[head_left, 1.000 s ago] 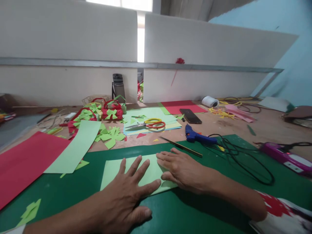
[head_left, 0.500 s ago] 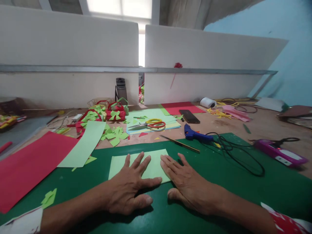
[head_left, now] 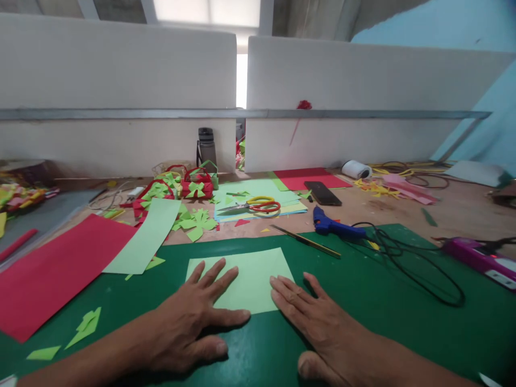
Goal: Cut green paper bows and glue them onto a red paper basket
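A pale green sheet of paper (head_left: 253, 277) lies flat on the green cutting mat (head_left: 250, 355) in front of me. My left hand (head_left: 201, 314) rests with spread fingers over its left part, the thumb off the near edge on the mat. On the right edge of the paper lie the fingertips of my right hand (head_left: 316, 322), which is open and palm down. Neither hand grips anything. Parts of the sheet's left and right ends are hidden under the fingers.
Behind the mat lie scissors (head_left: 256, 205) on paper sheets, a pencil-like stick (head_left: 306, 241), a blue glue gun (head_left: 338, 228) with a looping cable, and a phone (head_left: 322, 193). Red paper (head_left: 68, 263), a pale green strip (head_left: 147, 236) and green cut-outs (head_left: 197, 223) are at left. A purple power strip (head_left: 479, 258) sits right.
My hands have slid apart, the left one leftward and the right one rightward, both slightly nearer to me. More of the paper's middle shows. The camera view has shifted left.
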Tool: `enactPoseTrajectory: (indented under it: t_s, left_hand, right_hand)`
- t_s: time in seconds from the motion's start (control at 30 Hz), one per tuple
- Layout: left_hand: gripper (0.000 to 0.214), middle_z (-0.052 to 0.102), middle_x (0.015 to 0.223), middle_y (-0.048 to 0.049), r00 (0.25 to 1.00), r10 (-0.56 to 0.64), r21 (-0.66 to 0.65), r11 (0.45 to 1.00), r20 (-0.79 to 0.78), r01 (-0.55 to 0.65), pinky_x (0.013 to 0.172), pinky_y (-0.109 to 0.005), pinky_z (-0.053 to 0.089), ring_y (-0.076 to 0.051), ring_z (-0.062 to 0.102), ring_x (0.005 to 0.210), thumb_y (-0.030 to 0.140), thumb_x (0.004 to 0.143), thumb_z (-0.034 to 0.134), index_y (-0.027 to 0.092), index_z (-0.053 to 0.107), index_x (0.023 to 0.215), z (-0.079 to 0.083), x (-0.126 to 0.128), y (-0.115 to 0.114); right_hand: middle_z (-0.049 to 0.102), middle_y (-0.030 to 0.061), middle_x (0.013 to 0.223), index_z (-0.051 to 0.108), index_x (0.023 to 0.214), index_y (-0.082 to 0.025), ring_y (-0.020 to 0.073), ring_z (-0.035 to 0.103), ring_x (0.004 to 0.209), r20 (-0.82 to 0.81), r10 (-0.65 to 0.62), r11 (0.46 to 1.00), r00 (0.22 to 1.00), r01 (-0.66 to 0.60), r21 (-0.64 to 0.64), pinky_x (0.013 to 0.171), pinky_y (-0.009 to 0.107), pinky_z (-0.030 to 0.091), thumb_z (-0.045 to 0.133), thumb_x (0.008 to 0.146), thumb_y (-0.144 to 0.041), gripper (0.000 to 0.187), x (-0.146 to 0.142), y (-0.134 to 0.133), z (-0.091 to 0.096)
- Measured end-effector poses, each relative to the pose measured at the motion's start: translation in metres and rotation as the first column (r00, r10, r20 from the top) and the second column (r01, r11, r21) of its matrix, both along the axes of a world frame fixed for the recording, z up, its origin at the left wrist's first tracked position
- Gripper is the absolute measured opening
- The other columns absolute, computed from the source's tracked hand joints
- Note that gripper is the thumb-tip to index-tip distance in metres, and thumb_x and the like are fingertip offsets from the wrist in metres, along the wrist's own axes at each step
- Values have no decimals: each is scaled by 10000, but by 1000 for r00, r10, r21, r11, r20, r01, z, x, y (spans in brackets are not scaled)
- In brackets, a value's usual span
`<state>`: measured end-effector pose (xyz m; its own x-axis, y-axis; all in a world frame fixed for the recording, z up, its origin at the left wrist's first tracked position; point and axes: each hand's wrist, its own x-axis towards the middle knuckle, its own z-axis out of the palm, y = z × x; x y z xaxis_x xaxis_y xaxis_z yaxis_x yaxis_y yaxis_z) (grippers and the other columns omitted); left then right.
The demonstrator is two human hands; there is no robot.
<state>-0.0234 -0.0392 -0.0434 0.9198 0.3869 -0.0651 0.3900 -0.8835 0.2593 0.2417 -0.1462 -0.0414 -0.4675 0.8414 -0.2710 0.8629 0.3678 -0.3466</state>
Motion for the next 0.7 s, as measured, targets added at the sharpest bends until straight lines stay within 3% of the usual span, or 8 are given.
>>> enactPoseTrajectory:
  t_s: [0.2,0.37,0.57,0.7]
  left_hand:
    - [482,165,1542,-8,992,67,-14,998,-108,-69,1074,-645,135,-340,154,1411,560,916,422,449,368,1382,10,-36,-7]
    - [464,260,1508,-1,990,115,41,993,-76,-112,1090,-594,179,-294,232,1395,460,937,449,418,368,1392,3,-61,-12]
    - [387,459,1415,-55,995,-10,221,975,101,-12,1110,-514,247,-262,383,1334,317,918,512,300,556,1302,-12,-72,-8]
    - [323,601,1290,-58,981,-26,371,927,194,-49,1072,-393,385,-219,530,1228,274,891,552,245,627,1204,-21,-83,-9]
  right_hand:
    - [164,142,1536,65,1495,-213,365,165,1402,10,-57,986,998,54,156,1056,719,117,434,938,-471,716,24,-18,-12]
    - [206,148,1525,91,1491,-221,381,201,1391,54,-81,983,995,70,172,1029,756,103,434,941,-464,692,28,-19,-9]
    - [216,124,1534,136,1493,-239,371,190,1400,29,-56,986,998,51,160,1026,759,41,385,953,-492,646,31,-9,-7]
    - [248,125,1528,225,1484,-213,368,185,1404,30,-68,986,997,63,152,1034,746,25,390,956,-454,603,33,-1,-4]
